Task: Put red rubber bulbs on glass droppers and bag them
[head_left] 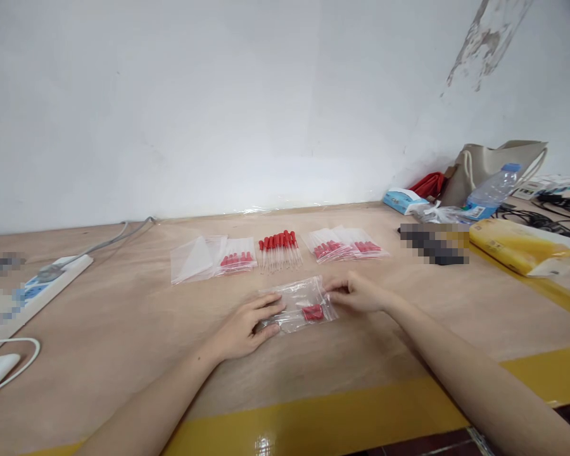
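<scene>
A clear plastic zip bag (292, 296) lies flat on the table in front of me, with small red rubber bulbs (313, 312) inside at its right end. My left hand (249, 324) rests on the bag's left end, fingers stretched and thumb apart. At the right edge, the curled fingers of my right hand (354, 292) pinch the plastic; the fingertips are partly hidden. Just beyond the bag is a row of thin clear droppers (280, 252) with red bulbs. Filled bags with red-ended pieces lie on the left (237, 256) and on the right (346, 246).
Flat bags (194, 258) lie at left of the row. A power strip (52, 285) with cables is far left. On the right are a blurred dark object (432, 244), a yellow tissue pack (517, 246), a water bottle (494, 190) and a beige bag (479, 168). A wall stands behind.
</scene>
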Demonstrator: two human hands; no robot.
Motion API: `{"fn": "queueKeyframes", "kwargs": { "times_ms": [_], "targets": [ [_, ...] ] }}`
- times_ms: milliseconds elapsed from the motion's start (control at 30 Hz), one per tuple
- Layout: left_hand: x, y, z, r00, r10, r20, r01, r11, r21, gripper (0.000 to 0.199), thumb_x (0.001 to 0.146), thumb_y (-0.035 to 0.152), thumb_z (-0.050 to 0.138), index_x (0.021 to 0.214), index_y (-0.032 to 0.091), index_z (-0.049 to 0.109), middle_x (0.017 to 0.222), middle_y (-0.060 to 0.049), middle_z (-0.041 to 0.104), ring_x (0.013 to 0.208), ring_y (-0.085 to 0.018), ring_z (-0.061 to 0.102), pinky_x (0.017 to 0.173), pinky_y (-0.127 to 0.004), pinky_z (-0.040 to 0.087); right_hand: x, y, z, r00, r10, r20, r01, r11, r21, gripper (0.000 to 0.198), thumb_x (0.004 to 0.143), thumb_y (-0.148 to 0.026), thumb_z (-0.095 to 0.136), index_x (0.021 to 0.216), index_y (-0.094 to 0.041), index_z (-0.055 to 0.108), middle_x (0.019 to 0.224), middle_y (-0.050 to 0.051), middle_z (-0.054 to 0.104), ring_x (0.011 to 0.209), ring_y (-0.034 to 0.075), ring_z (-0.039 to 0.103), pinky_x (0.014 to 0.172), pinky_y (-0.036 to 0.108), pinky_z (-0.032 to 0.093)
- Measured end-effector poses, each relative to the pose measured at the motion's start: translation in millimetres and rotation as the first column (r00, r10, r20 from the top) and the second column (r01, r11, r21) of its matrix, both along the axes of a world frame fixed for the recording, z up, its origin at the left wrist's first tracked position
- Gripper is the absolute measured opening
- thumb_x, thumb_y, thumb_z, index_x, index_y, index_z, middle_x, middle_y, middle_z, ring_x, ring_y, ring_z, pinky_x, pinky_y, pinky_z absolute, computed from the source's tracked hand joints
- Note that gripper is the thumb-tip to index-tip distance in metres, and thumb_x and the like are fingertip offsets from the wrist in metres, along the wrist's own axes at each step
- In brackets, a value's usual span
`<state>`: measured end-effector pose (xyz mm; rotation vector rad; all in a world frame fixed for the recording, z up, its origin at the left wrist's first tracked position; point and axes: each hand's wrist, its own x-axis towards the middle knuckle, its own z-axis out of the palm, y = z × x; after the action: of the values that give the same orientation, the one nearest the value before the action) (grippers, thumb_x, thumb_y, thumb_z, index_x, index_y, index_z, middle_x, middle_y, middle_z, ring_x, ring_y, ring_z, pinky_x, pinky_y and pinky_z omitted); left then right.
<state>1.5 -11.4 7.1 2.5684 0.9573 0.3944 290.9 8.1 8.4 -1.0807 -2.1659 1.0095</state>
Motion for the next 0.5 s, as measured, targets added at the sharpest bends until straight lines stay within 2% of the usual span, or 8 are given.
{"fn": "queueKeyframes", "kwargs": {
  "times_ms": [67,100,167,267,367,500],
  "targets": [
    [-0.4,0.9,-0.5,1.000,-0.007,-0.002,0.007,1.000,-0.007,0.040,0.086,0.039,0.042,0.125,0.029,0.044,0.136,-0.002,0.037,0.125,-0.021,0.035,0.103,-0.041,0.029,2.4,12.4,6.3,0.988,-0.157,-0.010,0.158,0.985,0.069,0.019,0.075,-0.031,0.053,0.078,-0.016,0.066,0.073,0.003,0.065,0.066,0.015,0.057,0.059,0.025,0.042],
    [-0.6,1.3,-0.8,1.000,-0.009,0.002,0.009,1.000,-0.011,0.040,0.086,0.039,0.043,0.125,0.029,0.044,0.136,-0.002,0.037,0.125,-0.021,0.034,0.103,-0.041,0.029,0.9,20.5,8.6,0.965,-0.262,-0.015,0.262,0.959,0.107,0.017,0.073,-0.029,0.054,0.074,-0.016,0.064,0.070,0.003,0.065,0.064,0.015,0.056,0.058,0.025,0.042],
    [-1.0,1.9,-1.4,1.000,-0.012,0.008,0.012,1.000,-0.016,0.040,0.086,0.038,0.043,0.125,0.029,0.044,0.136,-0.002,0.037,0.125,-0.021,0.034,0.103,-0.041,0.029,-7.6,39.7,11.0,0.890,-0.455,0.019,0.445,0.878,0.176,0.013,0.070,-0.027,0.056,0.071,-0.016,0.061,0.067,0.003,0.063,0.062,0.014,0.055,0.058,0.025,0.042],
    [-1.5,2.1,-2.3,1.000,-0.022,0.005,0.022,1.000,-0.017,0.040,0.087,0.038,0.042,0.126,0.029,0.043,0.137,-0.002,0.037,0.126,-0.020,0.033,0.103,-0.042,0.028,-30.8,72.7,9.6,0.761,-0.632,0.144,0.595,0.770,0.231,0.013,0.069,-0.024,0.055,0.077,-0.015,0.060,0.075,0.004,0.064,0.070,0.015,0.057,0.065,0.024,0.043],
    [-1.8,2.1,-3.0,1.000,-0.029,-0.006,0.029,0.999,-0.015,0.041,0.087,0.038,0.041,0.127,0.028,0.043,0.137,-0.003,0.036,0.126,-0.020,0.032,0.104,-0.041,0.028,-56.2,102.7,5.5,0.699,-0.692,0.178,0.651,0.720,0.241,0.026,0.070,-0.025,0.054,0.092,-0.011,0.058,0.085,0.009,0.064,0.082,0.019,0.057,0.072,0.027,0.042],
    [-2.2,2.7,-3.7,1.000,-0.028,-0.007,0.028,1.000,-0.014,0.041,0.087,0.039,0.042,0.127,0.027,0.043,0.137,-0.003,0.036,0.126,-0.021,0.032,0.104,-0.041,0.028,-77.7,126.4,2.6,0.676,-0.697,0.239,0.658,0.717,0.231,0.020,0.070,-0.020,0.054,0.086,-0.010,0.059,0.084,0.013,0.063,0.084,0.023,0.058,0.070,0.028,0.043]
  ]
}}
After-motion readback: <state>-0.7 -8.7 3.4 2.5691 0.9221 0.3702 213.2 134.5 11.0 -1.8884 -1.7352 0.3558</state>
